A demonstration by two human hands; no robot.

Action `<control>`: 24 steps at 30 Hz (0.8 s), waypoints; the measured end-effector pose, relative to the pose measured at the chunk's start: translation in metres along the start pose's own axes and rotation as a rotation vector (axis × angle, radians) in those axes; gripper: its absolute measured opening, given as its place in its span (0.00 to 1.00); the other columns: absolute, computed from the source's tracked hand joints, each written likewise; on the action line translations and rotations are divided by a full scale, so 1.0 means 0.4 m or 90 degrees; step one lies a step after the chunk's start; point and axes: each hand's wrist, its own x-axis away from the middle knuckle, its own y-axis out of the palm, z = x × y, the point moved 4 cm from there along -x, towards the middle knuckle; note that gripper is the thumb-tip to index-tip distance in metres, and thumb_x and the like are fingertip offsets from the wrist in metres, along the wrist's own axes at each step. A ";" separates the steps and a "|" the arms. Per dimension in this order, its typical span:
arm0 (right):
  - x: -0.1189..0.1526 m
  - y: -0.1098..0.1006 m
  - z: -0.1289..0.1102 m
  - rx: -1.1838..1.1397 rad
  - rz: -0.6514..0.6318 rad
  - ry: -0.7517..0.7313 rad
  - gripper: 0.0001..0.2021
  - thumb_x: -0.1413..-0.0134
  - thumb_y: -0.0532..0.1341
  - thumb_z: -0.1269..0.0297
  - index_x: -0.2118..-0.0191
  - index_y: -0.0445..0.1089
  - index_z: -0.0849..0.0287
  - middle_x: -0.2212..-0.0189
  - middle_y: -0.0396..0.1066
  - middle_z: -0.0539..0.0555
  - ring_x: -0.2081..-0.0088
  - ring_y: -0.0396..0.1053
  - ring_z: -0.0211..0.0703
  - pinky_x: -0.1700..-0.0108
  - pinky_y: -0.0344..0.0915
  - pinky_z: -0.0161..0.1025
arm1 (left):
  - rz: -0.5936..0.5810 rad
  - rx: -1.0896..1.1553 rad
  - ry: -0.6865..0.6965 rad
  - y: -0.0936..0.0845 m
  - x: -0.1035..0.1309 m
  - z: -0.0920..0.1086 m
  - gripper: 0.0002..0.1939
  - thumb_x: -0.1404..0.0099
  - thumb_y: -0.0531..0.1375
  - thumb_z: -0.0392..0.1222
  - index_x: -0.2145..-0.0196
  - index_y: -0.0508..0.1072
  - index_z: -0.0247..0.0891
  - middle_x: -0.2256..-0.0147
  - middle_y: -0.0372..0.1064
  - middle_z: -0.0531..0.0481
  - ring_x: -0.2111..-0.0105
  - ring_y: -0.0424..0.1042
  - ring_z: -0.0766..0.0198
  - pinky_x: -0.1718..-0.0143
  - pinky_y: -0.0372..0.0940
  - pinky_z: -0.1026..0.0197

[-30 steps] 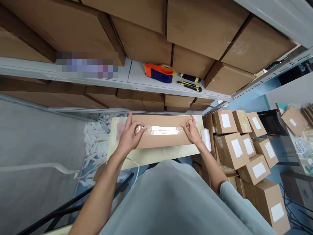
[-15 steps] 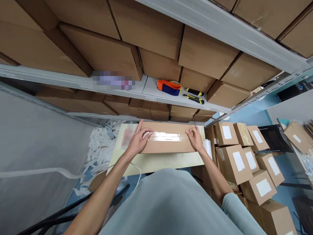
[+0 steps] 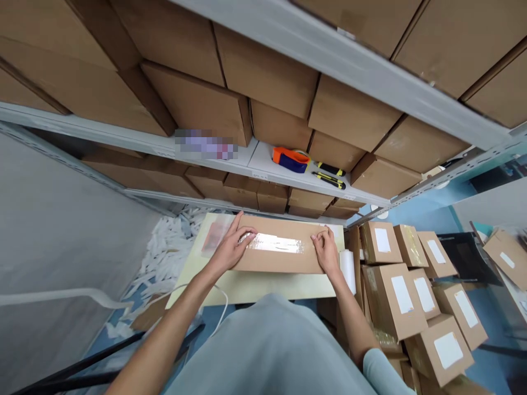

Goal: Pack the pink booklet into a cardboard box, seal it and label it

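A long, flat-topped cardboard box (image 3: 280, 264) lies crosswise on the pale yellow table (image 3: 247, 289) in front of me. A shiny strip of clear tape (image 3: 276, 243) runs along the middle of its top face. At the box's left end my left hand (image 3: 231, 248) is closed on it, thumb and index finger by the end of the tape, another finger reaching over the far edge. My right hand (image 3: 326, 252) grips the opposite end, fingertips curled near its far right corner. The undersides of the fingers are hidden.
A white roll (image 3: 348, 271) stands at the table's right. Labelled cartons (image 3: 396, 296) are stacked beyond it. On the shelf (image 3: 263, 164) ahead lie an orange-and-blue tape dispenser (image 3: 290, 160) and two utility knives (image 3: 329, 180). White strips (image 3: 158, 255) cover the floor at left.
The view has tilted, so the box and shelf appear slightly lower. Both hands keep about the same hold on the box.
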 end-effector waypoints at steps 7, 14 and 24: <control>-0.051 -0.055 -0.103 0.119 0.097 -0.194 0.20 0.24 0.60 0.48 0.68 0.68 0.52 0.33 0.70 0.70 0.22 0.55 0.73 0.27 0.56 0.80 | 0.023 -0.089 0.054 -0.027 -0.037 0.030 0.21 0.22 0.56 0.59 0.56 0.84 0.45 0.23 0.61 0.37 0.20 0.50 0.33 0.25 0.51 0.20; -0.458 -0.021 -0.441 0.287 -0.034 -0.368 0.19 0.23 0.58 0.58 0.35 0.70 0.62 0.37 0.74 0.73 0.35 0.73 0.64 0.31 0.70 0.62 | 0.116 -0.077 0.165 -0.049 -0.327 0.250 0.19 0.25 0.59 0.45 0.42 0.81 0.41 0.28 0.68 0.34 0.23 0.59 0.37 0.23 0.55 0.27; -0.635 0.119 -0.494 0.427 -0.183 -0.157 0.27 0.38 0.65 0.77 0.34 0.69 0.77 0.41 0.78 0.81 0.38 0.79 0.65 0.33 0.69 0.52 | 0.196 -0.012 0.129 -0.021 -0.343 0.323 0.20 0.27 0.62 0.43 0.40 0.80 0.39 0.34 0.76 0.34 0.28 0.69 0.37 0.27 0.65 0.32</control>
